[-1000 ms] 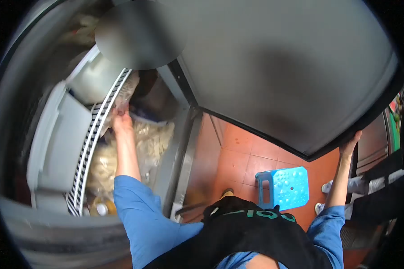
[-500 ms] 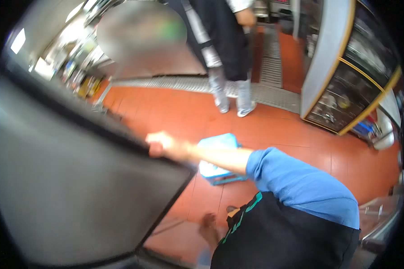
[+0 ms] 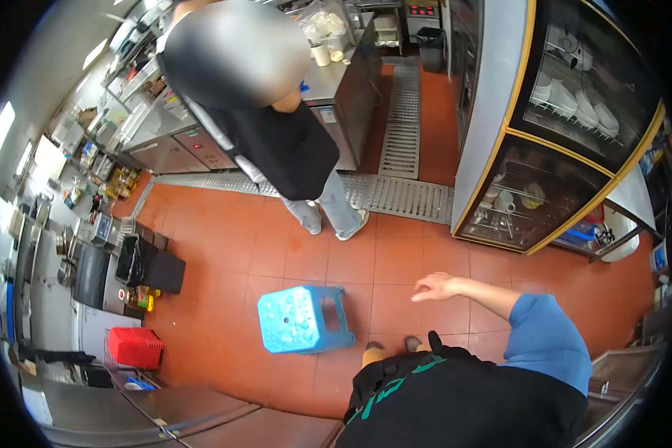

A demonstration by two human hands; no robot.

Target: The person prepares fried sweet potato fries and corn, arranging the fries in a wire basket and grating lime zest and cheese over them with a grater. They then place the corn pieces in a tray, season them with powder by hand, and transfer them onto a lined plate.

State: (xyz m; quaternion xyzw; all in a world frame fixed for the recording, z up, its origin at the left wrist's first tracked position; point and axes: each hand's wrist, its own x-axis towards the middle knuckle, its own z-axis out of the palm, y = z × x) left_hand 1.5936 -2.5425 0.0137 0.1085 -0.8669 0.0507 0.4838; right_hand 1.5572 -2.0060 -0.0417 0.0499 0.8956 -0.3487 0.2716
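My right hand (image 3: 437, 286) is held out over the tiled floor at the right, fingers stretched and slightly curved, with nothing in it. A blue sleeve (image 3: 546, 337) covers that upper arm, and a black apron (image 3: 470, 399) with green trim covers my front. The nearest thing to the hand is a blue plastic stool (image 3: 287, 321), standing to its left on the floor, apart from it. Stainless steel panels (image 3: 276, 422) run along the bottom left, beside my body. My left hand is out of the picture.
A person (image 3: 284, 149) in black stands ahead by a steel counter (image 3: 325, 82). At right is a glass-door cabinet (image 3: 534, 190) with dishes. Red baskets (image 3: 134, 348) and a black bin (image 3: 160, 269) stand at left. A metal drain grate (image 3: 403, 198) crosses the red floor (image 3: 224, 299).
My right hand has let go of the large grey door's edge and moved right. That door no longer fills the left side. The view has shifted, and the person ahead appears farther left.
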